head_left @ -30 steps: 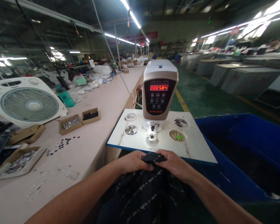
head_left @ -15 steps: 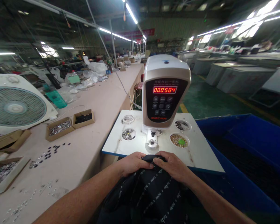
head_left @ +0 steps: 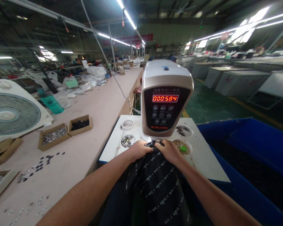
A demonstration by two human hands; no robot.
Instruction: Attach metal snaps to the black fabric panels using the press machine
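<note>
Black cloth with diagonal lines of small white lettering (head_left: pixel 159 185) hangs down from both hands; what kind of garment it is I cannot tell. My left hand (head_left: pixel 141 150) pinches its gathered upper edge on the left. A short way to the right, my right hand (head_left: pixel 169 151) grips the same edge, thumb on top. The held edge is under the head of a button-fastening machine (head_left: pixel 167 108), whose red display reads 000584. Cloth and fingers hide the machine's lower die.
Around the machine, a white tabletop (head_left: pixel 204 157) has round cups with metal parts and brass-coloured pieces (head_left: pixel 181 147). To the left, a long table (head_left: pixel 85 141) bears cardboard boxes of fasteners (head_left: pixel 54 136), loose studs and a fan (head_left: pixel 11 110). A blue bin (head_left: pixel 226 131) stands right.
Both hands have moved forward, carrying the cloth's edge from in front of the white tabletop to beneath the machine head. The display number is the same.
</note>
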